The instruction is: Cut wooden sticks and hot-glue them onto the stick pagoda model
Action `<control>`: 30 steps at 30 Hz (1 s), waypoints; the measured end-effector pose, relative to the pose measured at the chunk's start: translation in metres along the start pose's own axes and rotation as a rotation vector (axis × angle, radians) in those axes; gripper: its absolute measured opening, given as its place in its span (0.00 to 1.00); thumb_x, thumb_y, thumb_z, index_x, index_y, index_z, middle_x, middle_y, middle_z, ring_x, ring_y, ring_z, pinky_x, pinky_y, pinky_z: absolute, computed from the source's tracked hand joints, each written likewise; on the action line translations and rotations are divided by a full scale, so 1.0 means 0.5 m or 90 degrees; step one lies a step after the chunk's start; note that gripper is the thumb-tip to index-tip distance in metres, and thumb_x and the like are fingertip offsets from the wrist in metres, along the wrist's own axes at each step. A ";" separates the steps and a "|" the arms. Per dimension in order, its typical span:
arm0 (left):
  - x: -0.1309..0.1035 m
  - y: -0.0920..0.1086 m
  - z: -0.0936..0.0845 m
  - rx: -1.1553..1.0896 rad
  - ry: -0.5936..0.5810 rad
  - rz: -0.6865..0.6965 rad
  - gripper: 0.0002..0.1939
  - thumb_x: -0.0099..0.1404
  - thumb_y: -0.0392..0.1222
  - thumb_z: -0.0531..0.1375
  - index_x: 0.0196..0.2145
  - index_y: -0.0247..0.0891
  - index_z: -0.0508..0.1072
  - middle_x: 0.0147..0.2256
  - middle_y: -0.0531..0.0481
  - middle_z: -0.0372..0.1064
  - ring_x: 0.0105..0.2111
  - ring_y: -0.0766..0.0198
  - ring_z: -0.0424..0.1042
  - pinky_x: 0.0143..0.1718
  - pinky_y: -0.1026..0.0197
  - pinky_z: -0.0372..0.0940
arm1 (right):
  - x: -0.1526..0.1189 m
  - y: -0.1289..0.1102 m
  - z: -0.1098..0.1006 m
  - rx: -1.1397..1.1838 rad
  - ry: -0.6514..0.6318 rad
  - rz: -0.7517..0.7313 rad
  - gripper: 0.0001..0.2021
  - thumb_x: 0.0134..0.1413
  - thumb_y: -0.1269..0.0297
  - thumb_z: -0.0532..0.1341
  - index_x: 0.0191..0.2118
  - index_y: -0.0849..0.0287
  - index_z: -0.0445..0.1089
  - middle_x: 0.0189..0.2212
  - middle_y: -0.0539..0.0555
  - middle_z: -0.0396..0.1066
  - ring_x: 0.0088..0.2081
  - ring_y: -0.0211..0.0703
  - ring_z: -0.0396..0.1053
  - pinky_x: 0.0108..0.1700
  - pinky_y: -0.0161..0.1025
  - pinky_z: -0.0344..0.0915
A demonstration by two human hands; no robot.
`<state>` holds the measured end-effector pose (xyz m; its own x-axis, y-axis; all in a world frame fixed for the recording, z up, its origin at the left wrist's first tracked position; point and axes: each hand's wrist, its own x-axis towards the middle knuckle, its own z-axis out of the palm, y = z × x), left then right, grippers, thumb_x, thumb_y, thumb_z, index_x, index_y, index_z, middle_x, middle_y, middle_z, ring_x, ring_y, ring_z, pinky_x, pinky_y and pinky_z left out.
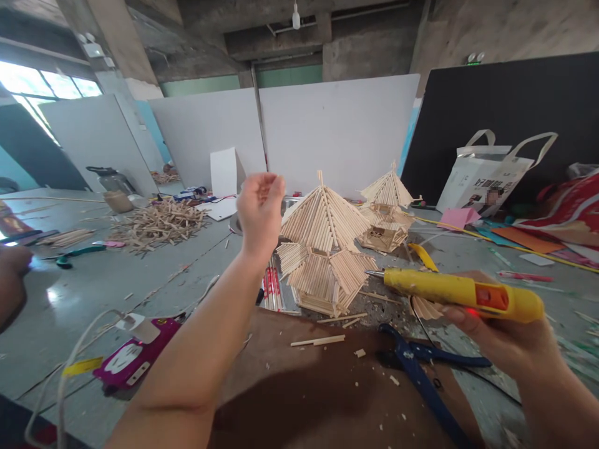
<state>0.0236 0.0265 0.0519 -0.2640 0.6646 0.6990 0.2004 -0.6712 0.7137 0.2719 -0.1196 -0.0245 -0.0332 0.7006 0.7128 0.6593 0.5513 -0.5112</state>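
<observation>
Head view: the right hand (508,346) is wrapped round a yellow plastic glue gun (421,287), metal nozzle (374,273) beside the pale wooden-stick pavilion (318,274) at centre. Left hand (259,212), fingers curled, near its roof (322,218); can't tell if it's pinching anything. Gluing, seemingly; next calls for steady aim.

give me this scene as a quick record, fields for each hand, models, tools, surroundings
left hand: left hand raised, fingers curled; anything held can't be made out
right hand: right hand grips yellow glue gun, nozzle pointing left
models: front stick model, rear stick model, both with peaked roofs
tools: blue pliers, handles spread
surroundings: brown board, stick pile, purple power strip
</observation>
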 end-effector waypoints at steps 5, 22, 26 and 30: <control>-0.140 0.039 -0.058 0.148 -0.283 0.176 0.09 0.58 0.45 0.52 0.22 0.42 0.65 0.21 0.54 0.64 0.21 0.70 0.61 0.23 0.65 0.57 | 0.001 0.001 -0.005 0.006 0.019 -0.032 0.05 0.43 0.66 0.59 0.30 0.53 0.64 0.25 0.47 0.65 0.25 0.37 0.66 0.27 0.31 0.65; -0.365 -0.102 0.012 0.502 -0.918 0.217 0.09 0.59 0.43 0.51 0.32 0.36 0.67 0.30 0.47 0.68 0.29 0.59 0.69 0.26 0.60 0.64 | 0.002 0.004 -0.002 0.019 0.007 -0.042 0.02 0.45 0.64 0.59 0.28 0.52 0.63 0.26 0.47 0.65 0.26 0.38 0.66 0.32 0.35 0.66; -0.377 -0.115 0.019 0.513 -0.918 0.214 0.10 0.58 0.43 0.51 0.32 0.36 0.67 0.30 0.48 0.67 0.28 0.58 0.69 0.25 0.60 0.64 | 0.004 0.006 -0.001 0.008 0.008 -0.043 0.03 0.46 0.62 0.58 0.26 0.53 0.63 0.25 0.47 0.66 0.26 0.38 0.66 0.31 0.35 0.67; -0.377 -0.115 0.020 0.498 -0.927 0.235 0.09 0.60 0.40 0.50 0.31 0.35 0.67 0.29 0.46 0.66 0.29 0.59 0.69 0.25 0.60 0.64 | 0.002 0.005 -0.003 0.001 0.006 -0.035 0.04 0.46 0.61 0.59 0.26 0.53 0.63 0.25 0.48 0.66 0.25 0.37 0.66 0.31 0.35 0.67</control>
<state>0.0711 -0.0571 -0.1203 0.8348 0.5492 -0.0389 0.5506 -0.8331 0.0528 0.2743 -0.1181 -0.0243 -0.0619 0.6654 0.7439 0.6560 0.5889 -0.4721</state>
